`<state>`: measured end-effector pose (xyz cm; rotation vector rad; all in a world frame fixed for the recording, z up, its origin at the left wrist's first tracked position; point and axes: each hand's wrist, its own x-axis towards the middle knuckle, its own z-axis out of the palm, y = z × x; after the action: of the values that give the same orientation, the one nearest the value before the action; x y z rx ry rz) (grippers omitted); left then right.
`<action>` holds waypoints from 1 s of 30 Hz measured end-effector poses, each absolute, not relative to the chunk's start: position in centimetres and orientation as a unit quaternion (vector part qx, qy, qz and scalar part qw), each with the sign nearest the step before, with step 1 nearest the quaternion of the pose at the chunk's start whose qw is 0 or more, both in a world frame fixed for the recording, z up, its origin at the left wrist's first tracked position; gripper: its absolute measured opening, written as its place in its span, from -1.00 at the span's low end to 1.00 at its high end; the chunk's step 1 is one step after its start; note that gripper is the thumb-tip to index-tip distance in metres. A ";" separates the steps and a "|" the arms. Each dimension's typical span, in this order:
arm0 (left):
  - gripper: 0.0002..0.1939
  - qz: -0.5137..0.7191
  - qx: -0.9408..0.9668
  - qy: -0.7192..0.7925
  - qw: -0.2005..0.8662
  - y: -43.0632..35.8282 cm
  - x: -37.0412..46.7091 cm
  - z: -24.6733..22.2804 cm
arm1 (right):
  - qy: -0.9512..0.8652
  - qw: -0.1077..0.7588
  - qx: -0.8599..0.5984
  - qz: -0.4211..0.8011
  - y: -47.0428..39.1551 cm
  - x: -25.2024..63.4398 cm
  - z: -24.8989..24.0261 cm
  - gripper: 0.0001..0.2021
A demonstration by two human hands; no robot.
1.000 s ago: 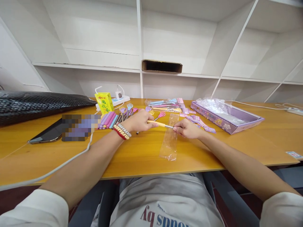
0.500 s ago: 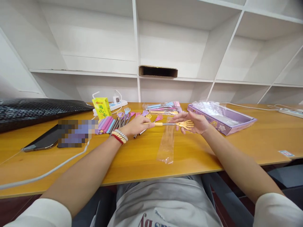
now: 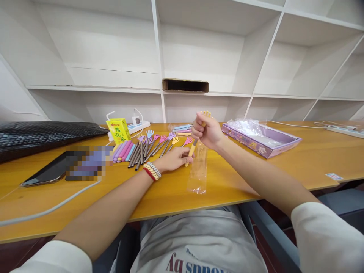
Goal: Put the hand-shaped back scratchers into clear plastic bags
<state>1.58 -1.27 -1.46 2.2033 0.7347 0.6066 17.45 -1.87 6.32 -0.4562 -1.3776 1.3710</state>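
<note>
My left hand (image 3: 178, 158) is closed on the yellow handle of a back scratcher (image 3: 191, 152), which stands tilted over the table. Higher up, my right hand (image 3: 209, 131) wraps round the scratcher near its yellow claw head, whose tips show above the fingers. Beneath both hands lies a clear plastic sleeve (image 3: 198, 176). Left of my hands are several metal rods with coloured claw heads (image 3: 149, 133), beside a pile of pink, purple and blue handles (image 3: 124, 151).
A yellow drink carton (image 3: 118, 131) stands by a power strip (image 3: 139, 126). Wrapped scratchers (image 3: 182, 129) lie at the back. The purple box (image 3: 267, 151) holds clear plastic. A phone (image 3: 49, 170) and white cable (image 3: 65, 203) are at left.
The scratcher has turned from level to a steep tilt. My right hand has risen and closed round its upper part, while my left hand has moved slightly right and down.
</note>
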 end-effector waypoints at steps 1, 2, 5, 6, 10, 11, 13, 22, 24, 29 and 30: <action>-0.76 0.239 0.855 0.288 0.358 -1.0 1.4 -1.5 | -0.582 0.533 -0.201 0.581 -1.6 16.8 6.5 -0.58; -0.76 0.243 0.856 0.292 0.352 -0.7 1.1 -1.6 | -0.583 0.527 -0.208 0.582 -1.3 16.1 6.7 -0.57; -0.76 0.250 0.856 0.301 0.339 -0.1 0.6 -1.6 | -0.584 0.522 -0.219 0.582 -0.5 14.4 6.8 -0.54; -0.77 0.250 0.857 0.301 0.336 0.0 0.5 -1.6 | -0.582 0.527 -0.219 0.579 -0.3 14.0 6.8 -0.53; -0.80 0.249 0.859 0.296 0.336 0.0 0.4 -1.4 | -0.578 0.548 -0.223 0.562 -0.1 12.9 6.5 -0.53; -0.81 0.249 0.855 0.295 0.346 -0.1 0.4 -1.4 | -0.576 0.551 -0.227 0.559 -0.1 12.8 6.4 -0.53; -0.83 0.253 0.841 0.298 0.373 -0.3 0.5 -1.4 | -0.572 0.555 -0.232 0.558 0.1 12.7 6.2 -0.54; -0.81 0.268 0.757 0.328 0.498 -0.5 0.7 -1.8 | -0.550 0.560 -0.199 0.586 0.7 13.0 5.7 -0.60; -0.82 0.272 0.758 0.328 0.494 -0.5 0.7 -1.8 | -0.553 0.563 -0.193 0.583 0.5 13.1 5.6 -0.58; -0.82 0.271 0.753 0.323 0.505 -0.5 0.6 -2.0 | -0.562 0.559 -0.199 0.576 -0.1 12.9 5.5 -0.57; -0.82 0.272 0.751 0.322 0.509 -0.5 0.6 -1.9 | -0.562 0.557 -0.203 0.577 -0.1 12.8 5.5 -0.57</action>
<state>0.62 -0.52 -1.93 1.8093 0.7751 0.6551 12.77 -0.15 5.47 -0.4791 -1.3260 1.3613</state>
